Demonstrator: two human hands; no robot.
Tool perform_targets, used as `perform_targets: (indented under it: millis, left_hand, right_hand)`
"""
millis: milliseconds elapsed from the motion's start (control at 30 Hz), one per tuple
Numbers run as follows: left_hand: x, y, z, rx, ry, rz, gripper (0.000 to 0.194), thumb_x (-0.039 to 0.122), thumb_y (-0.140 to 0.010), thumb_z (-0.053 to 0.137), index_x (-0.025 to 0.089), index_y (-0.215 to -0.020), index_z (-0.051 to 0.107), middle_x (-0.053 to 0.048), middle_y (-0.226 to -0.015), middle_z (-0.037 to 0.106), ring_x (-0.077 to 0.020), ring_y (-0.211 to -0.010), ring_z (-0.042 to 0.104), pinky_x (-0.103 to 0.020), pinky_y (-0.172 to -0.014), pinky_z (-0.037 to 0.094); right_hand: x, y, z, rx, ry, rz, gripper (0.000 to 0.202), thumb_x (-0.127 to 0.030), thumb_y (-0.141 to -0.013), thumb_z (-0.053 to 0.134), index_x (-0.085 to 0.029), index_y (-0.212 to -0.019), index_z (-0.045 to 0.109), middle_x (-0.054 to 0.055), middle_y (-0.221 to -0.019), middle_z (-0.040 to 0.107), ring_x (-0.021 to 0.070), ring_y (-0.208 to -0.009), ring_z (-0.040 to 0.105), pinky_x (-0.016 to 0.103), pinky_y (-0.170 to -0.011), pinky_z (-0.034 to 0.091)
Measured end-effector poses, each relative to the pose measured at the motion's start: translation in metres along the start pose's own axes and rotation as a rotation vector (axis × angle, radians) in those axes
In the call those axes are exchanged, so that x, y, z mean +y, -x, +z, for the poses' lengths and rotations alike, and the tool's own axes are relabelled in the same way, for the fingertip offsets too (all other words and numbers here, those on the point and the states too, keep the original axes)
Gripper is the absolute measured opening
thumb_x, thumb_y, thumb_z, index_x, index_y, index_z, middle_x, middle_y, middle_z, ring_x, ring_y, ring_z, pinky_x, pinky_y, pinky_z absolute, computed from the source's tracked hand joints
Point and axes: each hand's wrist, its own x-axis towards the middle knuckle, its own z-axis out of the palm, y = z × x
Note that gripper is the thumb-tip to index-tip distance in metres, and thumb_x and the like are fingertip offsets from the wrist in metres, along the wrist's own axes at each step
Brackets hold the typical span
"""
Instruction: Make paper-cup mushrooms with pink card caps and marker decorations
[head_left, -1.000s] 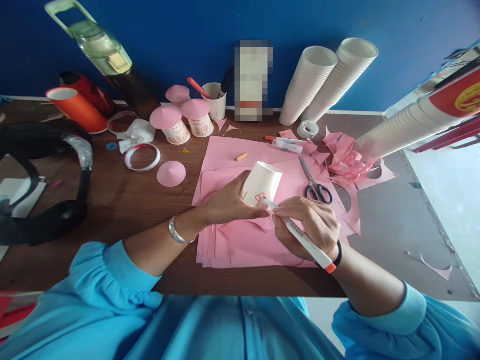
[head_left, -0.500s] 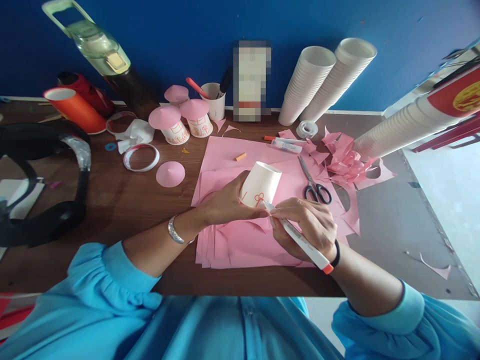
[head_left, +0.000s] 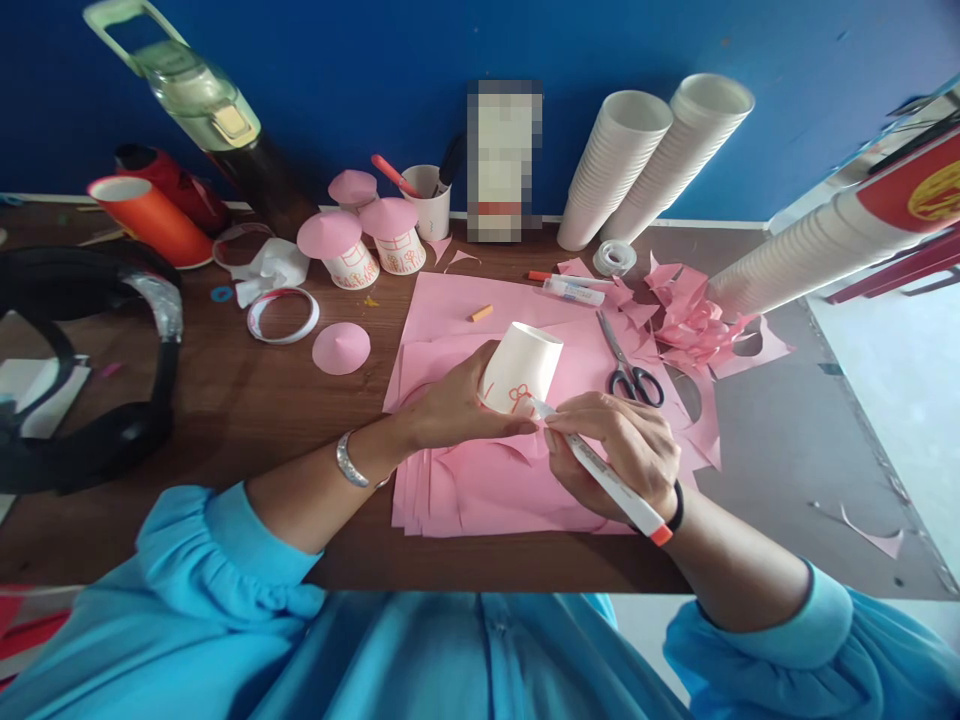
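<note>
My left hand [head_left: 457, 405] is wrapped round a white paper cup [head_left: 525, 355], which tilts above a stack of pink paper [head_left: 480, 500]. Red lines and a small flower are drawn on the cup's lower side. In my right hand [head_left: 615, 445] is a white marker pen [head_left: 615, 485] with a red end, its tip at the cup beside the flower. Black-handled scissors [head_left: 630, 370] lie just beyond my right hand. Small cups with pink cone tops [head_left: 330, 235] and red drawings stand at the back left, and a loose pink cone [head_left: 341, 348] lies nearer.
Tall stacks of white cups [head_left: 615, 165] stand against the blue wall. Pink scraps [head_left: 694, 315], a glue tube [head_left: 574, 290] and a tape roll [head_left: 614, 258] lie at the right. On the left are headphones [head_left: 161, 400], a bottle [head_left: 225, 120] and an orange cup [head_left: 154, 220].
My right hand with the marker has shifted slightly to the right along the cup. A bit more red line shows beside the flower. My left hand and the cup stay in place.
</note>
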Motion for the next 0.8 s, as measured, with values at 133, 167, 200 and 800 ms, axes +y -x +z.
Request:
perform_targets:
  millis: [133,167,200,800]
  left_hand:
    - [-0.0007,0.0001,-0.0004,-0.01,0.041,0.019,0.084,0.044,-0.069,0.09,0.021,-0.138,0.048,-0.013,-0.132,0.062,-0.0317,-0.118,0.061,-0.042,-0.09,0.054]
    - [-0.0008,0.0002,-0.0005,-0.009,0.044,0.015,0.085,0.045,-0.068,0.09,0.021,-0.138,0.048,-0.013,-0.132,0.062,-0.0319,-0.118,0.061,-0.042,-0.089,0.054]
    - [-0.0008,0.0003,-0.0005,-0.007,0.041,0.008,0.085,0.045,-0.068,0.09,0.022,-0.138,0.048,-0.013,-0.132,0.062,-0.0322,-0.118,0.06,-0.042,-0.089,0.054]
    - [0.003,-0.0001,0.0006,0.007,0.033,-0.005,0.084,0.041,-0.066,0.091,0.02,-0.136,0.049,-0.013,-0.129,0.062,-0.0324,-0.117,0.061,-0.043,-0.089,0.054]
  right_hand:
    - [0.0,-0.0006,-0.0001,0.008,0.009,0.002,0.021,-0.005,-0.085,0.064,-0.021,-0.098,0.06,0.0,-0.071,0.071,0.0143,-0.057,0.07,0.025,-0.052,0.056]
    - [0.0,-0.0004,-0.0001,0.012,0.008,0.0,0.021,-0.004,-0.085,0.064,-0.021,-0.098,0.06,0.0,-0.071,0.071,0.0143,-0.057,0.07,0.025,-0.052,0.056]
    - [0.0,-0.0002,-0.0001,0.012,0.007,-0.001,0.021,-0.004,-0.085,0.063,-0.021,-0.098,0.06,0.0,-0.071,0.071,0.0144,-0.057,0.069,0.025,-0.052,0.056]
    - [-0.0017,-0.0007,0.0002,-0.003,-0.003,0.005,0.019,-0.005,-0.084,0.063,-0.021,-0.094,0.06,-0.001,-0.069,0.07,0.0138,-0.055,0.069,0.024,-0.05,0.055]
